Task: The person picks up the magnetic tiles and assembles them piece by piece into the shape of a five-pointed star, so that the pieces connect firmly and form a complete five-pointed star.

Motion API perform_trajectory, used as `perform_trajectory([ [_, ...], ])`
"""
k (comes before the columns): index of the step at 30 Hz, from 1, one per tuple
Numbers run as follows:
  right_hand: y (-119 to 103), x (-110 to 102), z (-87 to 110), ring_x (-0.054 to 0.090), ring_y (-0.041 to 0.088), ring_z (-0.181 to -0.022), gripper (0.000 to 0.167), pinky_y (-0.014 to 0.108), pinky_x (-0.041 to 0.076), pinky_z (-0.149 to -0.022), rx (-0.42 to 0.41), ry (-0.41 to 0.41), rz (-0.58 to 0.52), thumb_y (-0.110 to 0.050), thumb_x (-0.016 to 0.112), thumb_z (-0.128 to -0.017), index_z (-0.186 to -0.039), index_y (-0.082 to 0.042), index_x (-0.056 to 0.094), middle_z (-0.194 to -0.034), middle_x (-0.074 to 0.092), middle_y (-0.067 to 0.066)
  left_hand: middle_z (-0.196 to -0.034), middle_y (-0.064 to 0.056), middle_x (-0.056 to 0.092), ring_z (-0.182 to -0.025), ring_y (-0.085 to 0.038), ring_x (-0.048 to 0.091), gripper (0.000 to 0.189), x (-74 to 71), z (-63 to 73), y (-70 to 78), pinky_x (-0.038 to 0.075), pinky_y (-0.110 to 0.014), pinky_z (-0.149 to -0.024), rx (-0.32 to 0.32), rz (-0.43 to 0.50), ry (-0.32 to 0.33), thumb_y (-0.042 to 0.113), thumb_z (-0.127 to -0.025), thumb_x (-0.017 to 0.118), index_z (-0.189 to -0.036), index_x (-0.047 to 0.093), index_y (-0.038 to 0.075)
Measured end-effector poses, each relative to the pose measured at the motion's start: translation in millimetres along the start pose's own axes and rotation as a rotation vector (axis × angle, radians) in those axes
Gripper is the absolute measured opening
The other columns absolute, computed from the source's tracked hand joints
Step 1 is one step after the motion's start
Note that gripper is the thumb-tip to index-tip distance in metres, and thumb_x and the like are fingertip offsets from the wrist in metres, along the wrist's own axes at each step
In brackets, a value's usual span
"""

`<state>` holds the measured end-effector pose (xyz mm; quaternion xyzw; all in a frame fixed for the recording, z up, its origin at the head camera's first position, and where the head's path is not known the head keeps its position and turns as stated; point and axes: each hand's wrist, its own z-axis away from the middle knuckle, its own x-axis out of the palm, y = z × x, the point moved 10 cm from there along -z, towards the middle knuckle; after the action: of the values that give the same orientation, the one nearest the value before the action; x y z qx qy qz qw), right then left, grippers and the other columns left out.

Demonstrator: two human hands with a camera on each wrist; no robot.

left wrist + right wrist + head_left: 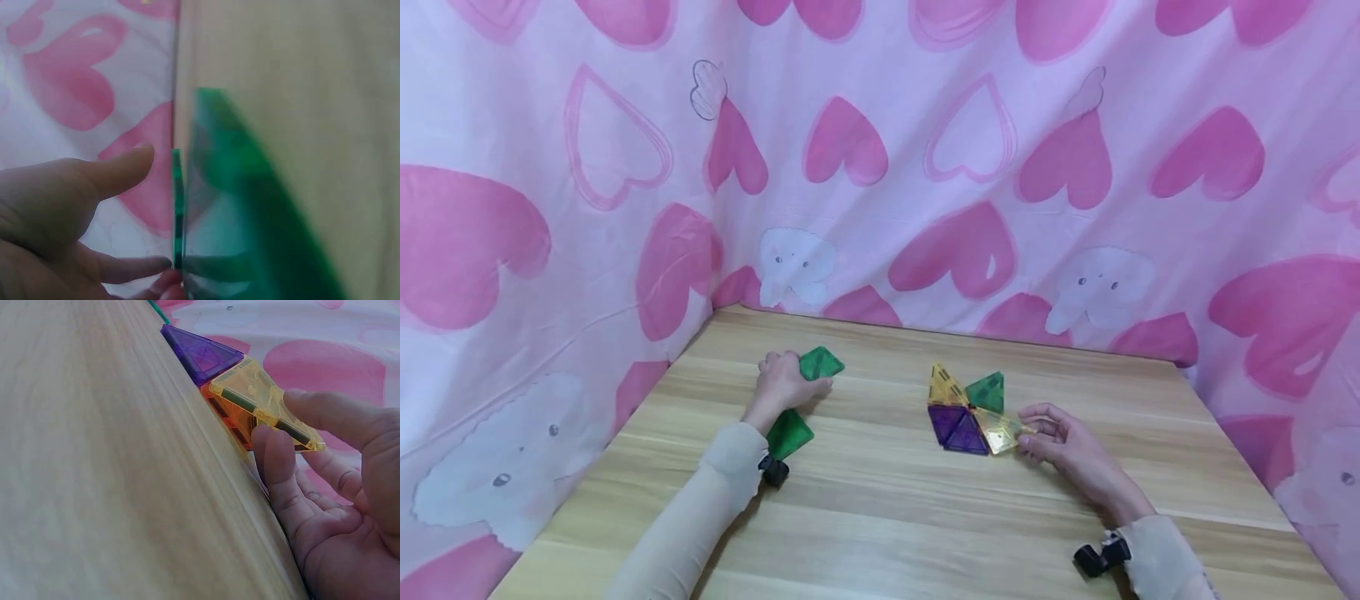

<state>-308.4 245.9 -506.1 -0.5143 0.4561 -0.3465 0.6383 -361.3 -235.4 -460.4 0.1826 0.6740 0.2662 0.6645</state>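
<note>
My left hand is at the left side of the table, its fingers against a green triangular magnetic tile. In the left wrist view the thumb stands apart from that tile, and the fingertips meet its lower edge. Another green tile lies beside the wrist, large and blurred in the left wrist view. My right hand pinches a yellow triangular magnetic tile between thumb and fingers. That tile meets a tilted purple tile in a small cluster with a second yellow tile and a green one.
The wooden table carries the tiles. A pink curtain with hearts closes off its back and sides. Under the pinched tile, an orange-looking surface shows in the right wrist view.
</note>
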Motion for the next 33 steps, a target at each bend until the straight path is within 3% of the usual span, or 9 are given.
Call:
perform_trajectory([
  [2, 0, -2, 0.3, 0.076, 0.021, -0.097, 0.059, 0.033, 0.064, -0.081, 0.01, 0.009, 0.024, -0.014, 0.078, -0.105, -0.154, 0.001, 0.049, -0.13, 0.071, 0.022, -0.126, -0.029, 0.054, -0.118, -0.044, 0.047, 0.076, 2.7, -0.9, 0.3, 0.051, -0.055, -0.091, 0.001, -0.022, -0.004, 0.044, -0.095, 0.086, -0.14, 0.06, -0.012],
  [6, 0, -5, 1.0, 0.075, 0.023, -0.104, 0.063, 0.033, 0.063, -0.084, 0.03, 0.038, 0.054, -0.02, 0.079, -0.105, -0.158, -0.004, 0.048, -0.145, 0.064, 0.023, -0.132, -0.031, 0.054, -0.121, -0.046, 0.048, 0.073, 5.0, -4.4, -0.7, 0.051, -0.057, -0.097, 0.007, -0.039, 0.008, 0.036, -0.097, 0.087, -0.143, 0.058, -0.014],
  [13, -6, -11, 1.3, 0.069, 0.022, -0.12, 0.065, 0.033, 0.062, -0.092, -0.004, 0.064, 0.088, -0.025, 0.075, -0.108, -0.162, -0.003, 0.045, -0.154, 0.056, 0.025, -0.139, -0.031, 0.053, -0.126, -0.046, 0.046, 0.069, 4.6, -5.4, -3.6, 0.049, -0.06, -0.103, -0.001, -0.015, -0.011, 0.027, -0.098, 0.086, -0.149, 0.058, -0.011],
  [16, -11, -17, 2.1, 0.065, 0.017, -0.127, 0.066, 0.032, 0.061, -0.097, -0.021, 0.094, 0.087, -0.026, 0.073, -0.11, -0.164, -0.003, 0.043, -0.157, 0.054, 0.025, -0.14, -0.029, 0.056, -0.127, -0.045, 0.046, 0.069, 7.0, -5.3, 1.0, 0.049, -0.06, -0.106, 0.037, 0.0, -0.055, 0.021, -0.096, 0.088, -0.153, 0.059, -0.005],
  [21, -30, -30, 4.1, 0.062, 0.008, -0.127, 0.063, 0.027, 0.059, -0.1, -0.09, 0.175, 0.139, -0.028, 0.069, -0.113, -0.165, -0.003, 0.044, -0.159, 0.05, 0.027, -0.139, -0.024, 0.066, -0.126, -0.039, 0.059, 0.067, 19.8, 0.0, 15.8, 0.052, -0.06, -0.112, 0.142, 0.04, -0.202, 0.006, -0.091, 0.09, -0.153, 0.065, 0.004],
  [25, -51, -32, 1.5, 0.063, 0.01, -0.128, 0.056, 0.027, 0.06, -0.1, -0.16, 0.211, 0.163, -0.026, 0.068, -0.114, -0.161, -0.004, 0.048, -0.154, 0.056, 0.018, -0.133, -0.018, 0.07, -0.119, -0.033, 0.064, 0.068, 29.6, 6.6, 25.5, 0.054, -0.057, -0.111, 0.182, 0.07, -0.297, -0.001, -0.089, 0.09, -0.153, 0.067, 0.008],
  [29, -70, -27, -5.0, 0.063, 0.015, -0.132, 0.051, 0.018, 0.055, -0.104, -0.206, 0.213, 0.163, -0.025, 0.069, -0.113, -0.158, -0.007, 0.053, -0.15, 0.061, 0.005, -0.124, -0.012, 0.071, -0.108, -0.027, 0.061, 0.068, 33.4, 9.5, 32.2, 0.055, -0.047, -0.104, 0.192, 0.091, -0.325, -0.005, -0.09, 0.086, -0.154, 0.066, 0.007],
  [33, -88, -17, -11.5, 0.062, 0.023, -0.136, 0.049, 0.017, 0.054, -0.105, -0.243, 0.199, 0.123, -0.021, 0.07, -0.112, -0.156, -0.007, 0.055, -0.15, 0.061, 0.004, -0.114, -0.012, 0.07, -0.096, -0.023, 0.062, 0.043, 33.5, 10.2, 35.8, 0.055, -0.041, -0.091, 0.181, 0.099, -0.318, 0.006, -0.102, 0.08, -0.142, 0.069, -0.003],
])
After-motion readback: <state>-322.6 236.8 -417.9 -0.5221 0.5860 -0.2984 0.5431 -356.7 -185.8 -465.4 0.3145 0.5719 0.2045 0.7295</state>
